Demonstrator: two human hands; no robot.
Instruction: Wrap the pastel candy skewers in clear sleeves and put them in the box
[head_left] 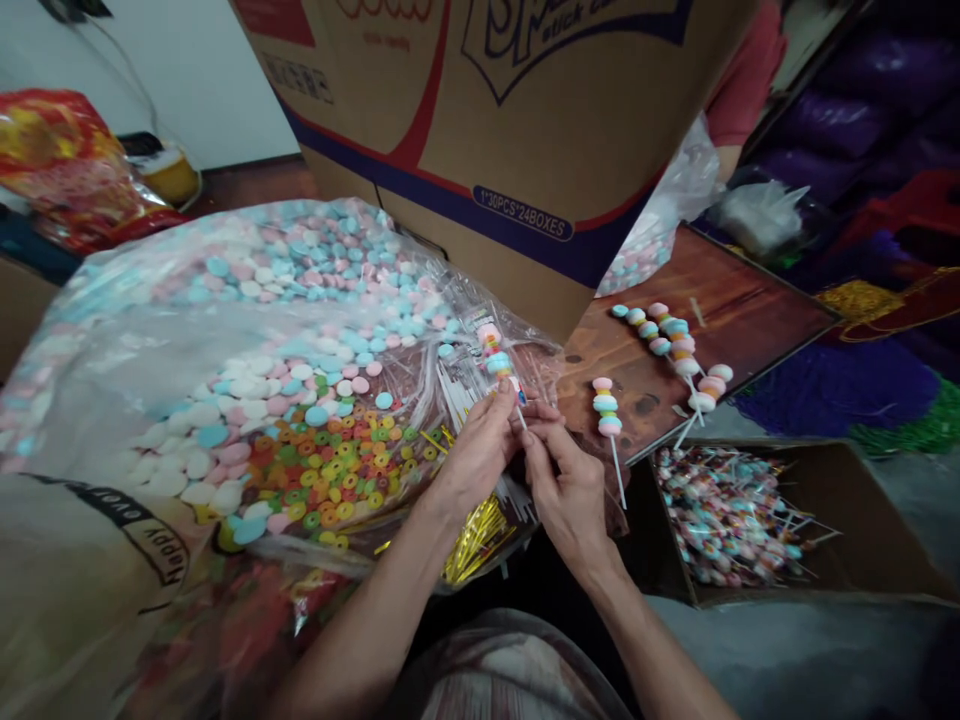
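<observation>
A candy skewer [493, 352] of stacked pastel candies in a see-through wrapper points away from me over the table's front. My left hand [484, 440] is closed around the lower end of its wrapper, just below the candies. With thumb and fingers, my right hand [559, 470] pinches the white stick [522, 418] lower down. Gold twist ties [480, 540] lie in a bundle under my wrists. White sticks [454, 390] are heaped beside the left hand. Right of my hands rests an unwrapped candy skewer [606, 408].
A plastic sheet holds pastel candies [300, 260] and ring gummies [337, 465] at left. A large carton [480, 130] stands behind. More skewers [679, 345] lie at right on the table [739, 300]. Below, a box [862, 520] contains wrapped ones. A person's sleeve [746, 85] shows behind the carton.
</observation>
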